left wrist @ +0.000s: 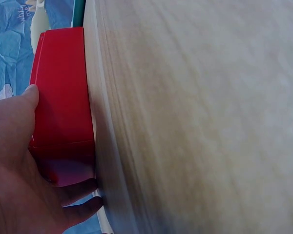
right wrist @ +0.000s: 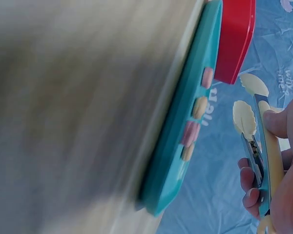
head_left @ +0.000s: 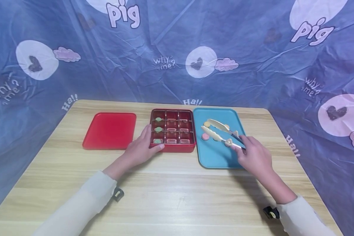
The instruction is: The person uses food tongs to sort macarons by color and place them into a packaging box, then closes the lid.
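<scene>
A red box (head_left: 172,148) with a divided clear insert stands mid-table; green macarons (head_left: 158,129) sit in its left column. My left hand (head_left: 140,147) rests against the box's near left corner, thumb along the front rim and fingers extended beside the left wall. With my right hand (head_left: 256,156) I hold tongs (right wrist: 271,151) with cream scalloped tips. Their tips are spread above the blue tray (head_left: 216,160), with no macaron visibly pinched. On the tray lie several macarons, including a pink macaron (head_left: 205,136) and a yellow macaron (head_left: 206,124); the tongs partly cover others.
A flat red lid (head_left: 110,131) lies left of the box on the wooden table (head_left: 171,193). The tray stands close against the box's right side. Behind the table's back edge hangs a blue printed cloth (head_left: 171,85).
</scene>
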Action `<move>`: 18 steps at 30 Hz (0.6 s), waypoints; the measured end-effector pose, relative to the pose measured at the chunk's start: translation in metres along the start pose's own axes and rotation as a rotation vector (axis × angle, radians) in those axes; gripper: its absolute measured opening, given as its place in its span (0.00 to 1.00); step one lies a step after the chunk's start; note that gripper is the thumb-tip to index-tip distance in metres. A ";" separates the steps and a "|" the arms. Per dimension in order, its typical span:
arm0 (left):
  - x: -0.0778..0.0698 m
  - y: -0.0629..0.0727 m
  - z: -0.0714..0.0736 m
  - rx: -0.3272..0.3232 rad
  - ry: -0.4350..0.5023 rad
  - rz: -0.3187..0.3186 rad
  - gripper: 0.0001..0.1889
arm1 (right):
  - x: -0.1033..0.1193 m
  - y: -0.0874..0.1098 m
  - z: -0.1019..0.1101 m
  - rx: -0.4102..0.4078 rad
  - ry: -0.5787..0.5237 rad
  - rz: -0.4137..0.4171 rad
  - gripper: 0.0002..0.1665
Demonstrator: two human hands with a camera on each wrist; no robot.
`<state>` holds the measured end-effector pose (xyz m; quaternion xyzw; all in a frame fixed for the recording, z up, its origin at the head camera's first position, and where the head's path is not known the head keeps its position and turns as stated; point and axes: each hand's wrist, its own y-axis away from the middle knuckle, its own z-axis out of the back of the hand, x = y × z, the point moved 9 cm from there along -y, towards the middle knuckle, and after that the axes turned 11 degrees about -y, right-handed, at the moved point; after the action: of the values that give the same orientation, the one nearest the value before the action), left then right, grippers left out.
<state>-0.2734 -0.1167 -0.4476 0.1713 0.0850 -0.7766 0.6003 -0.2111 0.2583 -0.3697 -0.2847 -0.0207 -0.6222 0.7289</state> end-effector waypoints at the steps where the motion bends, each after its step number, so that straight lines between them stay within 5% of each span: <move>1: 0.000 0.000 0.000 0.000 0.000 0.001 0.59 | -0.002 0.002 0.001 -0.001 0.002 -0.003 0.30; 18: 0.001 -0.001 0.000 -0.016 -0.006 -0.009 0.58 | -0.028 0.024 0.000 0.038 0.037 -0.074 0.31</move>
<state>-0.2744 -0.1171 -0.4480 0.1638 0.0902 -0.7792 0.5983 -0.1955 0.2852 -0.3902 -0.2583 -0.0293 -0.6535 0.7109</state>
